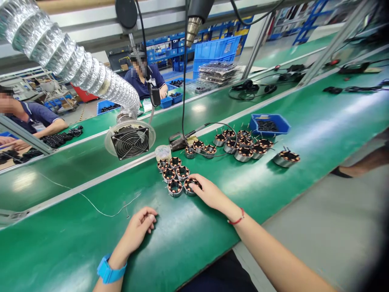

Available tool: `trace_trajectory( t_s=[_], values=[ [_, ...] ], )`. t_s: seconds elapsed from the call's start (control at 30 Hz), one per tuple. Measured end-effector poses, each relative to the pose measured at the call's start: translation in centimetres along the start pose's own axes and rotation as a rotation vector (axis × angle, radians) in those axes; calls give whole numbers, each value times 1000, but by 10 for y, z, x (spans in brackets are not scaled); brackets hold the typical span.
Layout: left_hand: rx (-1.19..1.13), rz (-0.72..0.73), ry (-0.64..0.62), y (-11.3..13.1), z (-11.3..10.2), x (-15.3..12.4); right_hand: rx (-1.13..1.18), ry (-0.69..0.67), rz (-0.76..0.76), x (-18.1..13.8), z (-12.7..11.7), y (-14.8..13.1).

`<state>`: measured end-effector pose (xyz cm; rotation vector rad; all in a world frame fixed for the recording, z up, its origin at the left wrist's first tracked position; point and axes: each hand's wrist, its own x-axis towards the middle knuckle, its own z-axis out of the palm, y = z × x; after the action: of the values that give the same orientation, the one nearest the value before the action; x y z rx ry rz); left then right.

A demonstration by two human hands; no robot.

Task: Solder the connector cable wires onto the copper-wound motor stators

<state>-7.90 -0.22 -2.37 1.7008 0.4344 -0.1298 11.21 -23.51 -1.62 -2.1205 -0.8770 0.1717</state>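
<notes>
My right hand is closed on a motor stator, a steel ring with copper windings, with its thumb and fingers over the top. That stator stands on the green bench beside another stator at the near end of a double row. Loosely curled, my left hand rests over the bench to the left, fingers slightly apart and nothing visible in them. A blue wrist strap is on my left wrist. Further back stand more stators in a cluster, and a single stator sits to the right.
A blue bin of dark parts stands behind the stators. A caged fan on a foil duct hangs at left; a heat gun hangs above. A tape roll lies near the rail. Two co-workers sit opposite.
</notes>
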Motion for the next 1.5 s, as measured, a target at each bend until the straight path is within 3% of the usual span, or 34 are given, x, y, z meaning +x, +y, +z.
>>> trace_trajectory(
  t_s=[0.1, 0.27, 0.43, 0.53, 0.83, 1.0, 1.13, 1.23, 1.37, 1.5],
  values=[
    [0, 3, 4, 1, 0, 0, 32, -5, 2, -4, 8, 0],
    [8, 9, -1, 2, 0, 0, 58, -6, -69, 1, -4, -3],
    [2, 32, -17, 2, -1, 0, 78, -204, -232, 21, -17, -25],
    [3, 42, -26, 2, -2, 0, 85, -262, -254, 28, -20, -33],
    [16, 57, -41, 1, -3, 0, 207, -44, -94, 21, -4, -16],
    [20, 37, -46, -2, -3, 0, 306, -67, -72, 9, -9, -1],
    [11, 18, -21, -1, -1, -1, 382, -219, -154, -7, -21, 13],
    [13, 1, -9, 0, -1, -2, 311, -255, -164, -17, -19, 15],
    [30, -2, -26, -3, -1, -3, 144, -147, -85, -18, -10, 13],
    [31, -18, -18, -2, -1, -2, 130, -49, -66, -16, -9, 20]
  ],
)
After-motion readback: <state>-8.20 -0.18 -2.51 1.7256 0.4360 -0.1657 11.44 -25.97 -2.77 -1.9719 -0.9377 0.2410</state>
